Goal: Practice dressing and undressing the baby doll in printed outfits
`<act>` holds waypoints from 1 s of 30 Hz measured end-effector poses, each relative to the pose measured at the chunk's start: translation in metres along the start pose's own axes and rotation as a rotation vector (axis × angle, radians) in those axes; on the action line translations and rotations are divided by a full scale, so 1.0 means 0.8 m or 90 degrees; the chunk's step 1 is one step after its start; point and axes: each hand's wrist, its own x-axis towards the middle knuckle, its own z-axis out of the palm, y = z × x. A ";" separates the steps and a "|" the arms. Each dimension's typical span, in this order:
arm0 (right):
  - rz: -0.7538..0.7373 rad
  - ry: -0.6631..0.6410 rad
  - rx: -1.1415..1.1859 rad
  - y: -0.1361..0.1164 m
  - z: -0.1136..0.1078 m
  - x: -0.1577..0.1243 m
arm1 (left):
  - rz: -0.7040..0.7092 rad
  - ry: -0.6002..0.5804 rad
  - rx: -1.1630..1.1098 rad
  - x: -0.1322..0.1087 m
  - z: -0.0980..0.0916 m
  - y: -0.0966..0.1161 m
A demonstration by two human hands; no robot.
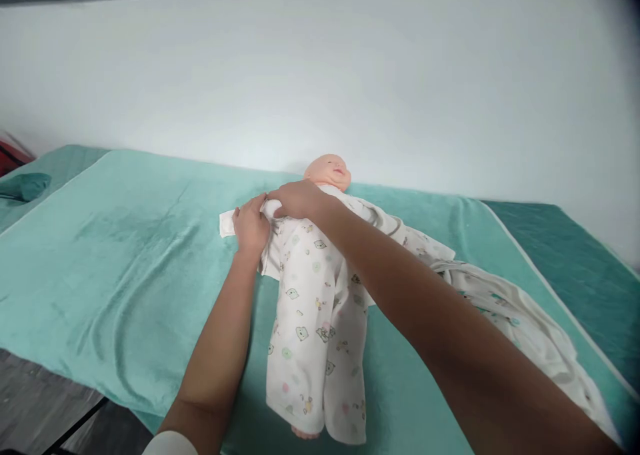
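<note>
In the head view, I see a doll (pixel 327 170) on its back, head by the green surface's (pixel 125 242) far edge, feet pointing to the near edge. It's likely light; the gown (pixel 301 302) looks floppy, so hold its middle. The left hand (pixel 251 227) curls its fingers round a sleeve (pixel 227 224); the right hand's (pixel 297 199) bend near the shoulder, grip unclear.

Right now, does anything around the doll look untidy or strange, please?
Nothing is clearly spilled or damaged. Left of the doll, the green sheet is creased, with a darker patch: perhaps damp, perhaps only brushed pile. At right, a white printed cloth lies bunched rather than folded.
</note>
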 end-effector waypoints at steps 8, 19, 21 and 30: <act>0.092 0.058 -0.009 0.041 -0.027 -0.050 | -0.125 0.046 -0.143 0.004 0.000 -0.017; 0.047 0.099 0.004 0.022 -0.009 -0.035 | 0.017 0.057 0.084 0.002 0.000 -0.003; 0.028 0.094 -0.003 0.009 -0.004 -0.023 | 0.060 0.029 0.130 0.001 0.000 0.002; 0.046 0.186 0.251 0.017 0.013 -0.038 | 0.030 0.001 0.151 0.003 -0.006 -0.006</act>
